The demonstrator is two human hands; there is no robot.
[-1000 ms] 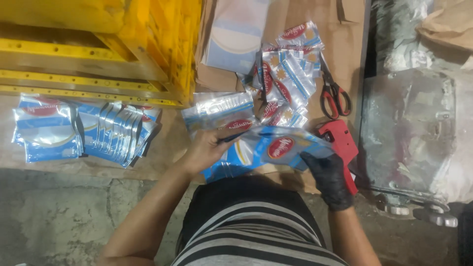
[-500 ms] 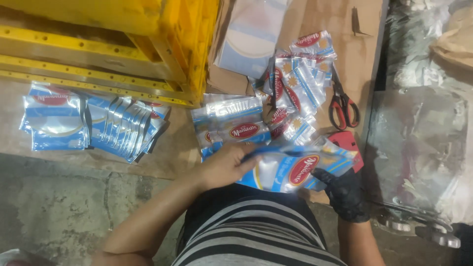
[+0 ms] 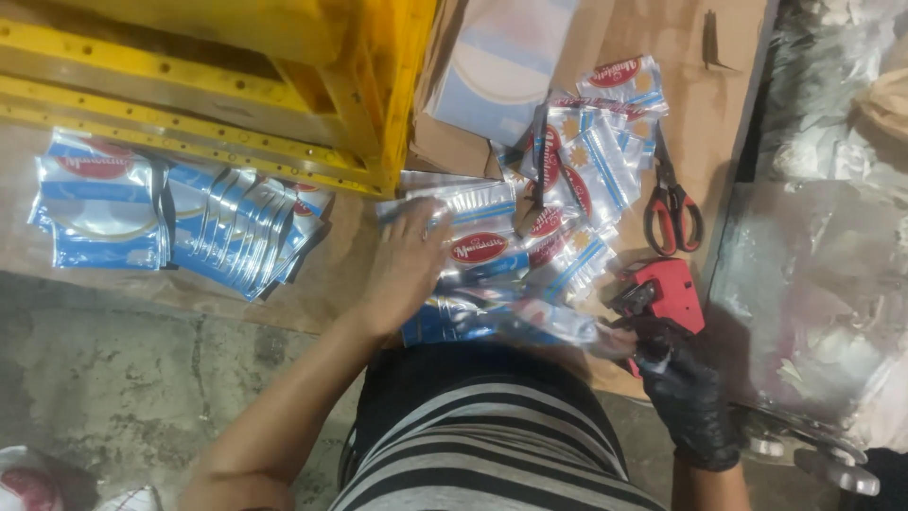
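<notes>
Overhead, the left hand (image 3: 409,270) lay spread flat on a pile of blue foil pouches (image 3: 478,248) on the cardboard (image 3: 605,38). Just beside them, the gloved right hand (image 3: 683,383) gripped a red tagging gun (image 3: 662,289) below the scissors (image 3: 670,201).

cardboard sheet (image 3: 653,28), foil pouches (image 3: 180,213), scissors (image 3: 671,203)

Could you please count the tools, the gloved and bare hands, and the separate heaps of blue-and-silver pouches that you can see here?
Scissors, red handles: 1
Red hand-held labelling tool: 1
Gloved right hand: 1
Bare left hand: 1
Pouch heaps: 2, the left heap and the middle heap
Total: 6
</notes>
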